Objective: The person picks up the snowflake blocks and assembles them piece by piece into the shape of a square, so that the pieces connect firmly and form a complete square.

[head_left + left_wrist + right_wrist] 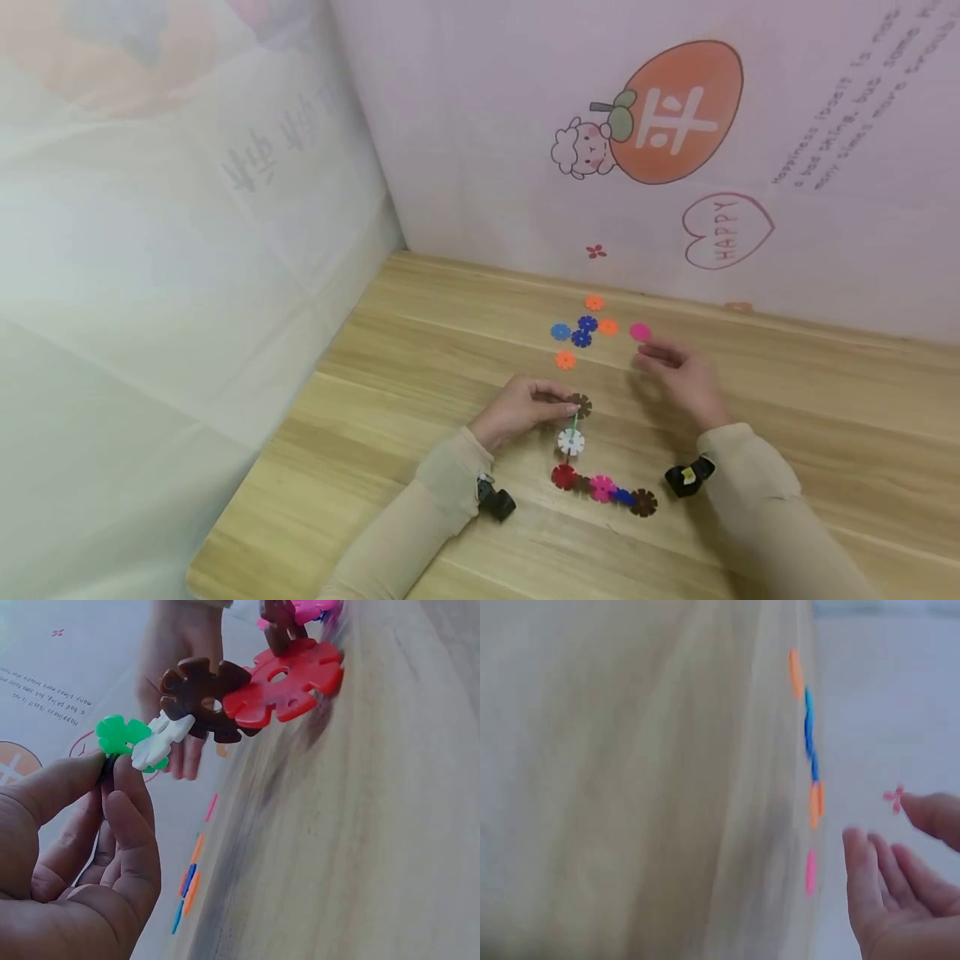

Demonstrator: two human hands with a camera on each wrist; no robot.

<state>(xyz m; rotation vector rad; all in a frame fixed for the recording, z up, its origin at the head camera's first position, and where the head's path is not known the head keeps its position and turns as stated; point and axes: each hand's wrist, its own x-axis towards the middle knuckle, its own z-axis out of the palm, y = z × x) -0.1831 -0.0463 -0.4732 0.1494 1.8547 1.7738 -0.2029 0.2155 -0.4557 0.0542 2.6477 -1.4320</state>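
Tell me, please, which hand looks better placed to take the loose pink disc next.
Probably the right hand: it is empty and close to the loose pink disc, while the left hand pinches the brown disc at one end of the chain.

Loads of open bench [847, 408] right of the right grip [686, 381], and a decent bare stretch left of the left grip [522, 410] too. Between the two grips there's a gap you could slip through. Coming from the left at the back, you'd bump blue discs [582, 337] and orange discs [608, 327] before the pink disc [640, 332], wall [480, 167] close behind. Up front, the linked chain [602, 488] sits between wrist cams [684, 481] jutting inward.
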